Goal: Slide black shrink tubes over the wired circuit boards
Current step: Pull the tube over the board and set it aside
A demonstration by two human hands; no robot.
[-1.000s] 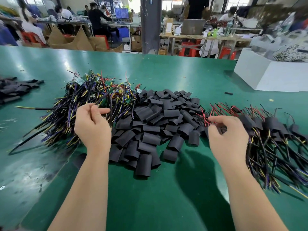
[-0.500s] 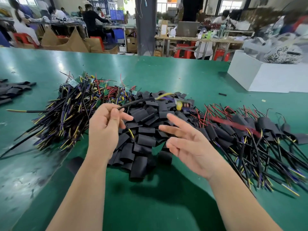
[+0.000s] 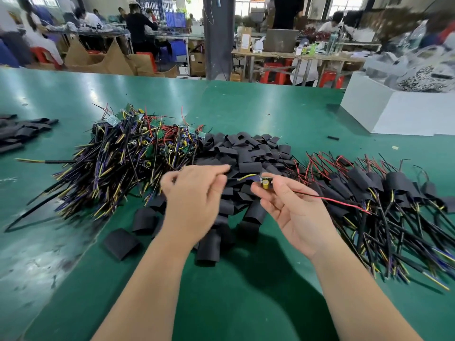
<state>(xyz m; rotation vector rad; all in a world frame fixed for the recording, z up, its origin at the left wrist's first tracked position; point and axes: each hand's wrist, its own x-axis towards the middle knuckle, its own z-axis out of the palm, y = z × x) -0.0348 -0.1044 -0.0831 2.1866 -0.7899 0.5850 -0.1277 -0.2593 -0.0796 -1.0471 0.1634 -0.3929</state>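
Observation:
A small wired circuit board (image 3: 265, 182) with a yellow capacitor hangs above the table's middle. My right hand (image 3: 293, 212), palm up, pinches the board between thumb and fingers; its red and black wires (image 3: 330, 198) trail off to the right. My left hand (image 3: 194, 200) pinches the board's black and yellow lead (image 3: 242, 177) at its left end. Below both hands lies a heap of short black shrink tubes (image 3: 246, 158). Bare wired boards are piled at the left (image 3: 128, 156). Boards with tubes over them are piled at the right (image 3: 384, 193).
A white box (image 3: 394, 112) stands at the back right on the green table (image 3: 246, 303). More black tubes (image 3: 19, 131) lie at the far left edge. One loose tube (image 3: 120, 243) lies apart near my left forearm. People work at benches behind.
My left hand pulled one wired board out of the left pile and carried it to the middle. My right hand left the right pile, opened, then took hold of the board.

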